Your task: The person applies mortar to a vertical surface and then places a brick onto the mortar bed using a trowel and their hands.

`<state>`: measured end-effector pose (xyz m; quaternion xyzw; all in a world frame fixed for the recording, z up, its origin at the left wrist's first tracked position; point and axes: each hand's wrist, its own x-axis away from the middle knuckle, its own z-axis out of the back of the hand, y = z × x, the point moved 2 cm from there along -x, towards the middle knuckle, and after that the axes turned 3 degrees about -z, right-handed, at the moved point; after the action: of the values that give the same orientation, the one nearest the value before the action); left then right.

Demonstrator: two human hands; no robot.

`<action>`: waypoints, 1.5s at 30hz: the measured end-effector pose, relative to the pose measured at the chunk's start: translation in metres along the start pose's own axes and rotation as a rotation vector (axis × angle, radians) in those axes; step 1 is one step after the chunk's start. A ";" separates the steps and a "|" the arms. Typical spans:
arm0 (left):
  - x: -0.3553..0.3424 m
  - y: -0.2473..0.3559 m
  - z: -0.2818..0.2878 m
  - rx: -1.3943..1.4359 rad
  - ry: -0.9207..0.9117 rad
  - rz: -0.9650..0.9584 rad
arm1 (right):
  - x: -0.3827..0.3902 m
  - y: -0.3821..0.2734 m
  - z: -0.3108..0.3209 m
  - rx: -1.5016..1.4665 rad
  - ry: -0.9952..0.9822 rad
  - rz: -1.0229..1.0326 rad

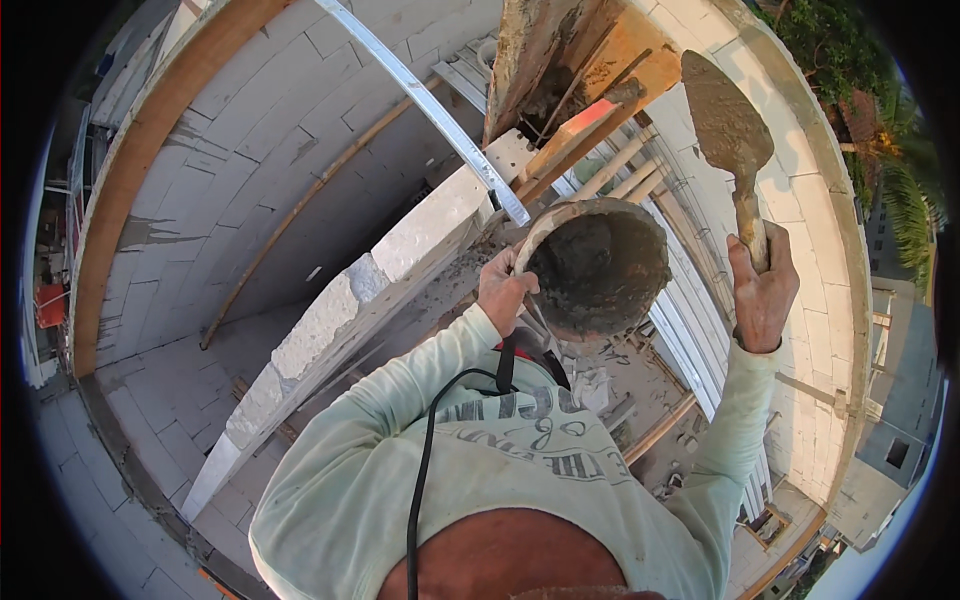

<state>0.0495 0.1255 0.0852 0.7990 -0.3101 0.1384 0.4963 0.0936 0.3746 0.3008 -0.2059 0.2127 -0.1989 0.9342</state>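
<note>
My left hand [505, 288] grips the rim of a round bucket [590, 325] coated inside with wet grey mortar [597, 262], at the middle of the view. My right hand [764, 292] is closed round the handle of a mortar-smeared trowel [725, 115], its blade raised beyond the hand at the upper right. Just left of the bucket runs a low wall of white blocks [325, 335], with a silver metal straightedge [420, 100] reaching down over its upper end.
Block walls [250, 100] curve along both sides. A wooden formwork [570, 70] with rods stands at the top centre, beside an orange-marked board [590, 120]. Long metal strips and planks [680, 340] lie below the bucket on the right. A thin pole [265, 240] leans along the left wall.
</note>
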 end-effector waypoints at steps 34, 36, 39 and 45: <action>0.003 0.010 -0.020 -0.341 -0.294 -0.219 | 0.223 0.045 -0.122 0.593 -0.233 0.100; 0.009 0.012 -0.020 -0.334 -0.282 -0.183 | 0.209 0.048 -0.088 0.550 -0.354 0.045; 0.006 0.005 -0.028 -0.325 -0.316 -0.235 | 0.191 0.050 -0.054 0.369 -0.380 -0.278; 0.004 -0.006 -0.026 -0.322 -0.350 -0.275 | 0.188 0.049 -0.080 -0.076 -0.512 -0.239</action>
<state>0.0585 0.1487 0.0955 0.7563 -0.2977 -0.1217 0.5697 0.2251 0.3051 0.1530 -0.3079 -0.0488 -0.2412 0.9190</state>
